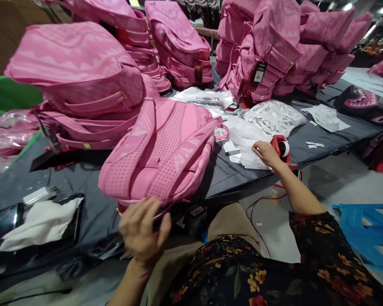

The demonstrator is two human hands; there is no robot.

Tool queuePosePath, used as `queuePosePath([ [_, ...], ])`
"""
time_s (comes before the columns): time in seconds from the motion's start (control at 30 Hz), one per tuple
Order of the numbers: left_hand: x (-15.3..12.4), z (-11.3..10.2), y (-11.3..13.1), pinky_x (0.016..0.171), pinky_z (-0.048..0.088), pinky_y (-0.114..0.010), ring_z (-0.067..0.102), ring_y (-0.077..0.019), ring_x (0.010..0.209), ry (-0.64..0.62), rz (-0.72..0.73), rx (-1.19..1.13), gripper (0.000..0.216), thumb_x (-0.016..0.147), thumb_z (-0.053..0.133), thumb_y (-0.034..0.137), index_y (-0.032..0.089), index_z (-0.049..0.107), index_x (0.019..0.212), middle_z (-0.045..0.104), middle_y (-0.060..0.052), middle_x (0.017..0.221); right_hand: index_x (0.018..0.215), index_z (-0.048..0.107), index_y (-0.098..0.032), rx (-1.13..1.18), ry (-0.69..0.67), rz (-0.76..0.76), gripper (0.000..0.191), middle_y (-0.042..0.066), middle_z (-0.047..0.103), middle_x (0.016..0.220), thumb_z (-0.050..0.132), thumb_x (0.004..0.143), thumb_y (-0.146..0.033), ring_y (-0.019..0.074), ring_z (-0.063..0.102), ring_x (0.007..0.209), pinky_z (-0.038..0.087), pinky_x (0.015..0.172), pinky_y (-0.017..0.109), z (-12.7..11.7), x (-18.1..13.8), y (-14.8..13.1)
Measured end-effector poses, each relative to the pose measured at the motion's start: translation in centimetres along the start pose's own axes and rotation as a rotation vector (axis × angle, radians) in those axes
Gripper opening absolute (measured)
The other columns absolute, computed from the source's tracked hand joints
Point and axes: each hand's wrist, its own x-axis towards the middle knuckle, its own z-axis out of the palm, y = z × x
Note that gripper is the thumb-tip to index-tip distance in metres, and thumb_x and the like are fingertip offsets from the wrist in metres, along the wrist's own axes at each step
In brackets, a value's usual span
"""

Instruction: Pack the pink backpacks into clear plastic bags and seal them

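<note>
Nearest, the left hand (pixel 143 231) spreads loosely under the near end of the pink backpack (pixel 161 148), whose long axis runs away from it; right of the backpack, the right hand (pixel 266 153), seemingly half-curled, presses paper sheets (pixel 242 144) beside a red tape dispenser (pixel 282 148).

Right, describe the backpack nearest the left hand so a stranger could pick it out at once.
Start at the dark grey table heaped with pink backpacks. At its near edge, just above the left hand, lies one pink backpack apart from the stacks. Unlike its neighbours, it lies with its perforated back panel and shoulder straps facing up, not its patterned front.
</note>
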Motion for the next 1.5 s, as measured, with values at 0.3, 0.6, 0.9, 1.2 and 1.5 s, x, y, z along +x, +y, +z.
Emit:
queuePosePath([
  [0.3, 1.9, 10.2, 10.8, 0.089, 0.058, -0.037, 0.072, -0.0257, 0.098, -0.494, -0.925, -1.205, 0.081, 0.069, 0.086, 0.061, 0.014, 0.067, 0.132, 0.076, -0.015, 0.116, 0.09, 0.051, -0.02, 0.801, -0.709, 0.089, 0.048, -0.007, 0.041, 0.066, 0.055, 0.095, -0.067, 0.0084, 0.033, 0.056, 0.024, 0.052, 0.021, -2.4, -7.1, -12.7],
  [0.6, -1.5, 8.8, 10.5, 0.071, 0.051, -0.03, 0.065, -0.0193, 0.073, -0.283, -1.09, -1.039, 0.039, 0.083, 0.075, 0.055, 0.017, 0.084, 0.086, 0.076, -0.006, 0.079, 0.097, 0.074, -0.019, 0.862, -0.366, 0.197, 0.051, 0.005, 0.071, 0.09, 0.085, 0.068, -0.06, 0.0188, 0.064, 0.079, 0.051, 0.072, 0.029, 3.9, -9.6, -12.7],
  [0.9, -6.2, 6.1, 7.7, 0.102, 0.049, -0.039, 0.065, -0.0239, 0.11, 0.015, -0.975, -0.37, 0.034, 0.094, 0.064, 0.047, 0.021, 0.074, 0.114, 0.074, -0.01, 0.114, 0.099, 0.079, -0.023, 0.533, -0.266, -0.048, 0.041, 0.009, 0.079, 0.096, 0.053, 0.098, -0.055, 0.0197, 0.072, 0.077, 0.054, 0.073, 0.027, 6.9, -9.8, -13.7],
  [1.2, -3.8, 9.5, 5.0, 0.07, 0.048, -0.029, 0.059, -0.0161, 0.062, -0.105, -1.187, -0.609, 0.041, 0.086, 0.068, 0.057, 0.019, 0.07, 0.073, 0.064, -0.001, 0.061, 0.102, 0.082, -0.026, 0.517, -0.475, -0.227, 0.04, 0.009, 0.08, 0.105, 0.05, 0.102, -0.051, 0.0256, 0.076, 0.096, 0.058, 0.084, 0.035, 5.3, -8.5, -12.9],
  [1.5, -2.8, 4.2, 6.4, 0.057, 0.038, -0.024, 0.047, -0.0108, 0.055, 0.043, -1.14, -0.618, 0.052, 0.092, 0.061, 0.062, 0.018, 0.065, 0.065, 0.055, 0.002, 0.059, 0.066, 0.066, -0.023, 0.271, -0.695, -0.331, 0.031, 0.005, 0.066, 0.06, 0.058, 0.093, -0.036, 0.0166, 0.058, 0.056, 0.039, 0.058, 0.026, 8.9, -4.6, -17.0],
])
